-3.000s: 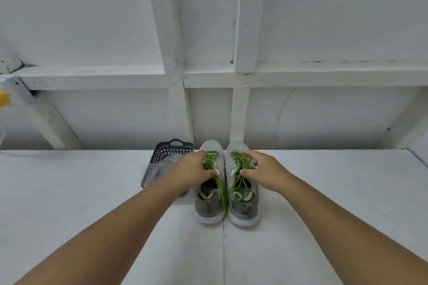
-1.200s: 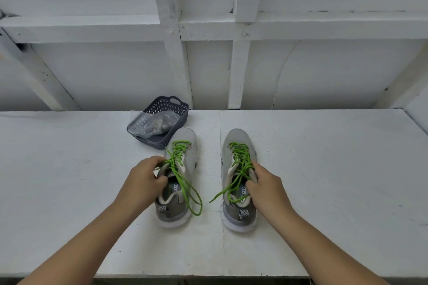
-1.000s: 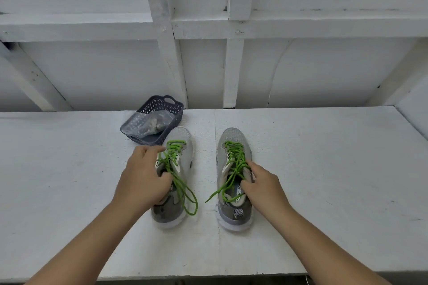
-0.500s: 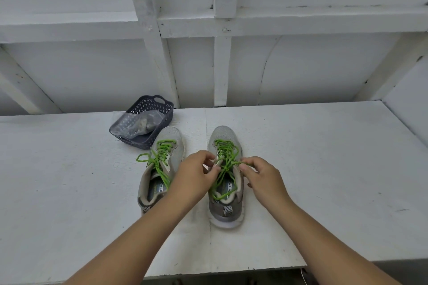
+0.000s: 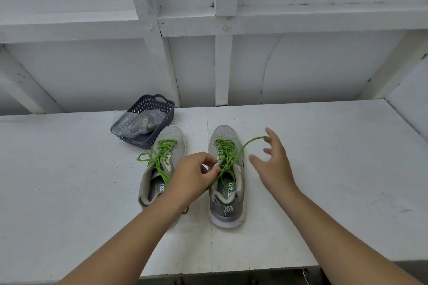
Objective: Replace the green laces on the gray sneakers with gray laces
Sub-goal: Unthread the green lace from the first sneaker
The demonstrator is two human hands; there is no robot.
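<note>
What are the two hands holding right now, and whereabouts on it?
The left hand pinches the green lace of the right-side sneaker near the tongue. The right hand is spread open; whether its fingertip hooks the lace's far end cannot be told.

Matt gray mesh cloth covers the sneakers (image 5: 227,136), laced with woven green cord (image 5: 228,152), on a rough white-painted tabletop (image 5: 324,169) beside a perforated dark plastic basket (image 5: 148,105) holding a glossy clear bag (image 5: 129,122).
</note>
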